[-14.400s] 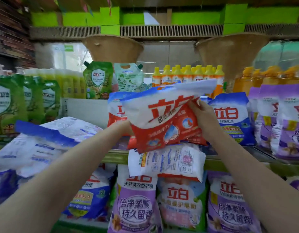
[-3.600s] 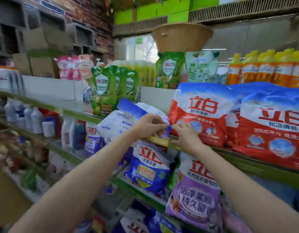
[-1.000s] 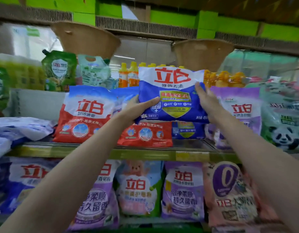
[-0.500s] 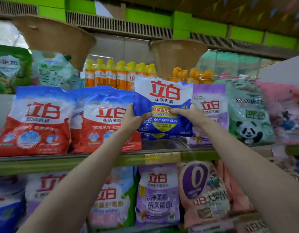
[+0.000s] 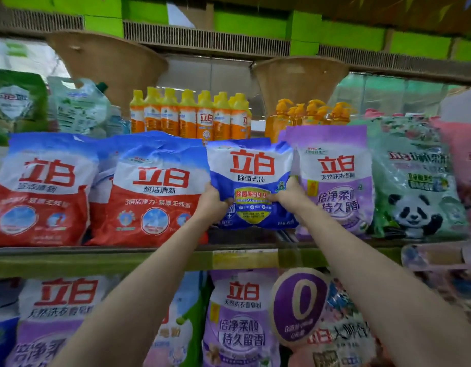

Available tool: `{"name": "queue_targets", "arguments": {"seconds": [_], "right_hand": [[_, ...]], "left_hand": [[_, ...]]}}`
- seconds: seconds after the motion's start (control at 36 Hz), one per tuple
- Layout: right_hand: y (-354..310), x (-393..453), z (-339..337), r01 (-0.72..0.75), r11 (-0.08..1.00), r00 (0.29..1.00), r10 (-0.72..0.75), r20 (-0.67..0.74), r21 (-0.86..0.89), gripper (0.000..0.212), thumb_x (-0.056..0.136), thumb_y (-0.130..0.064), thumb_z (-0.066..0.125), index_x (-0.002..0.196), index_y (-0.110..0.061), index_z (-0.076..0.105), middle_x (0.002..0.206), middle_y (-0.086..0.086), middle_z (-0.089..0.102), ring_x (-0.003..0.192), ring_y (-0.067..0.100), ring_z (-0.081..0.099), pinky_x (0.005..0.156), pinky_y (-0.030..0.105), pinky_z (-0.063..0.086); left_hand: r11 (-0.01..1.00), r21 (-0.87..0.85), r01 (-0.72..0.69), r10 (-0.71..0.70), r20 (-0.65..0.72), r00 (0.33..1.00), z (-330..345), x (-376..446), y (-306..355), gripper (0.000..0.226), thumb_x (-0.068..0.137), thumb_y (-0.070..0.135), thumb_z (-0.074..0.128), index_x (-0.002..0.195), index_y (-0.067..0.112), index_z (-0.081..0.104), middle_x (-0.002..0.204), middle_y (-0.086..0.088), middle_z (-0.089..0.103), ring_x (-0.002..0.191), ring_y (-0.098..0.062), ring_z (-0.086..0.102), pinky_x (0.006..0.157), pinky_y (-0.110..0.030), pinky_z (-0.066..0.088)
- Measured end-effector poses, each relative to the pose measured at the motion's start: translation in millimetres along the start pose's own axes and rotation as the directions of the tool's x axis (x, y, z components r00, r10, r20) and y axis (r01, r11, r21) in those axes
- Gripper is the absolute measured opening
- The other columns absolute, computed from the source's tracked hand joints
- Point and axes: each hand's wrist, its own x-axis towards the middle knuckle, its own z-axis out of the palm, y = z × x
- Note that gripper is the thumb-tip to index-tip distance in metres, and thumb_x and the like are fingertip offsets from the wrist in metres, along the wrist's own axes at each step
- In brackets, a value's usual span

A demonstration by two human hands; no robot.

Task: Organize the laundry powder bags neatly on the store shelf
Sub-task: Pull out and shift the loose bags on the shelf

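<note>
A blue-and-white laundry powder bag point(image 5: 251, 168) stands upright on the shelf point(image 5: 123, 256), in the gap between a red-and-white bag point(image 5: 154, 192) and a purple bag point(image 5: 335, 178). My left hand point(image 5: 211, 201) grips its lower left side. My right hand point(image 5: 290, 196) grips its lower right side. Another red-and-white bag point(image 5: 41, 189) stands further left. The blue bag's bottom edge is close to the shelf surface; I cannot tell whether it touches.
A panda-printed bag point(image 5: 414, 186) stands at the right. Orange bottles point(image 5: 192, 115) line the back behind the bags. Two woven baskets point(image 5: 298, 80) hang above. Purple bags point(image 5: 239, 316) fill the shelf below. A yellow price label point(image 5: 245, 258) sits on the shelf's front edge.
Both hands have lowered the blue bag from above the shelf row down into the gap between the red and purple bags. It now stands level with its neighbours.
</note>
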Motion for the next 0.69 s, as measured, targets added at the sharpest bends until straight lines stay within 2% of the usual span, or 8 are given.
{"name": "queue_targets", "arguments": {"seconds": [0.11, 0.14, 0.25, 0.36, 0.44, 0.56, 0.61, 0.69], "right_hand": [[42, 46, 5, 0.007, 0.999, 0.998, -0.010, 0.066, 0.043, 0.097, 0.053, -0.036, 0.084, 0.136, -0.018, 0.036, 0.133, 0.009, 0.055, 0.122, 0.034, 0.051, 0.099, 0.053, 0.045], [55, 60, 6, 0.016, 0.998, 0.997, -0.021, 0.078, 0.058, 0.099, 0.052, -0.038, 0.083, 0.137, -0.021, 0.035, 0.134, 0.008, 0.055, 0.122, 0.034, 0.051, 0.099, 0.054, 0.045], [47, 53, 5, 0.009, 0.999, 0.994, -0.013, 0.106, 0.039, 0.083, 0.070, -0.023, 0.077, 0.139, -0.026, 0.031, 0.133, 0.005, 0.055, 0.121, 0.032, 0.052, 0.098, 0.054, 0.045], [23, 27, 1, 0.010, 1.000, 0.986, -0.006, 0.167, -0.024, 0.058, 0.085, -0.008, 0.065, 0.134, -0.022, 0.037, 0.133, 0.006, 0.055, 0.121, 0.030, 0.052, 0.101, 0.051, 0.044], [19, 17, -4, 0.022, 0.999, 0.980, -0.017, 0.196, -0.026, 0.056, 0.088, -0.010, 0.063, 0.136, -0.021, 0.036, 0.135, 0.006, 0.054, 0.120, 0.027, 0.053, 0.101, 0.049, 0.045], [19, 12, -5, 0.072, 0.995, 0.982, -0.058, 0.179, -0.071, 0.064, 0.090, -0.011, 0.061, 0.142, -0.021, 0.026, 0.137, 0.006, 0.051, 0.124, 0.028, 0.050, 0.103, 0.047, 0.043], [20, 9, 0, 0.087, 0.983, 0.989, -0.066, 0.133, -0.163, 0.065, 0.091, -0.015, 0.059, 0.144, -0.016, 0.021, 0.138, 0.008, 0.050, 0.125, 0.031, 0.049, 0.102, 0.046, 0.043], [22, -4, 13, 0.118, 0.902, 0.990, -0.141, -0.025, -0.414, 0.042, 0.096, -0.021, 0.051, 0.131, -0.004, 0.035, 0.131, 0.018, 0.053, 0.117, 0.035, 0.053, 0.088, 0.041, 0.045]], "left_hand": [[0.993, 0.117, -0.021, 0.025, -0.028, 0.999, 2, 10, -5, 0.054, 0.085, 0.017, 0.068, 0.132, 0.006, 0.042, 0.131, -0.012, 0.054, 0.119, -0.028, 0.052, 0.090, -0.035, 0.046], [0.990, 0.137, -0.035, 0.040, -0.039, 0.998, 2, 12, -6, 0.054, 0.084, 0.016, 0.069, 0.130, 0.006, 0.044, 0.131, -0.011, 0.054, 0.119, -0.028, 0.053, 0.091, -0.035, 0.046], [0.968, 0.238, -0.076, 0.079, -0.002, 0.997, 5, 21, -8, 0.066, 0.081, 0.025, 0.072, 0.136, 0.009, 0.040, 0.137, -0.009, 0.049, 0.121, -0.026, 0.051, 0.096, -0.035, 0.045], [0.814, 0.579, -0.043, -0.015, 0.096, 0.995, 4, 24, -7, 0.067, 0.084, 0.047, 0.062, 0.134, 0.007, 0.041, 0.129, -0.012, 0.053, 0.113, -0.026, 0.056, 0.092, -0.034, 0.048], [0.714, 0.697, -0.063, -0.049, 0.139, 0.989, 6, 27, -7, 0.055, 0.087, 0.040, 0.062, 0.131, 0.011, 0.046, 0.128, -0.010, 0.056, 0.112, -0.025, 0.057, 0.095, -0.036, 0.049], [0.637, 0.770, -0.045, -0.098, 0.138, 0.986, 8, 26, -6, 0.055, 0.089, 0.032, 0.061, 0.136, 0.012, 0.041, 0.134, -0.009, 0.051, 0.117, -0.025, 0.055, 0.099, -0.038, 0.048], [0.624, 0.781, -0.035, -0.073, 0.103, 0.992, 10, 21, -6, 0.052, 0.094, 0.028, 0.055, 0.137, 0.006, 0.037, 0.135, -0.013, 0.049, 0.118, -0.027, 0.055, 0.098, -0.037, 0.048], [0.604, 0.797, 0.002, 0.011, -0.011, 1.000, 16, 7, -7, 0.057, 0.097, 0.021, 0.050, 0.139, -0.007, 0.023, 0.136, -0.019, 0.047, 0.117, -0.030, 0.056, 0.094, -0.038, 0.047]]}}
